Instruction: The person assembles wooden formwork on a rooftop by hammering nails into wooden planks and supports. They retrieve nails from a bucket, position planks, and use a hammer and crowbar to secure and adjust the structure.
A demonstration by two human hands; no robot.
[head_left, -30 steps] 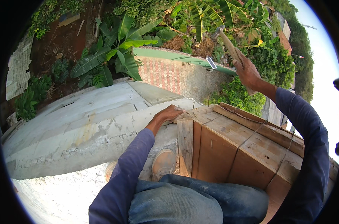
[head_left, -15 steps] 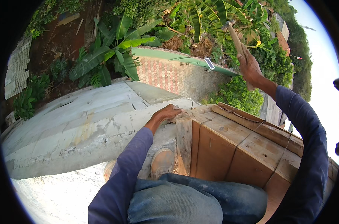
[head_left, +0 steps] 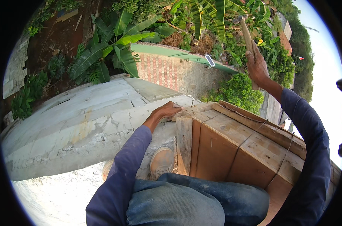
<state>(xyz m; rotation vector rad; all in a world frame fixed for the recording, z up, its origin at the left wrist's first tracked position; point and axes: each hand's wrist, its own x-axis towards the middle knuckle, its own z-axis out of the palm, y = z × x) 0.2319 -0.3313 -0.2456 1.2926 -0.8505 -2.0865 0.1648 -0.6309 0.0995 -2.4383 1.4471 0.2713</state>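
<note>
My right hand [head_left: 258, 67] is raised at the upper right, wrapped round the wooden handle of a hammer [head_left: 247, 35]. The hammer's metal head points up and away from me. Low in the middle, my left hand [head_left: 166, 110] rests at the near corner of a wooden formwork box [head_left: 231, 130], its fingers closed against the timber. What those fingers pinch, if anything, is hidden. Just below them a short upright board [head_left: 184, 137] covers the box's end. Twisted wires [head_left: 250, 137] cross the top planks and run down the brown panel.
A grey concrete ledge [head_left: 84, 130] spreads to the left, with my shoe [head_left: 162, 162] on concrete beside the box. Thin nails or rods [head_left: 192, 102] stick up near the corner. Far below lie a paved yard [head_left: 159, 71], a green wall [head_left: 159, 50] and banana plants [head_left: 120, 41].
My right hand and the hammer have shifted slightly right and down. My left hand stays at the box's corner, and the whole view has moved a little.
</note>
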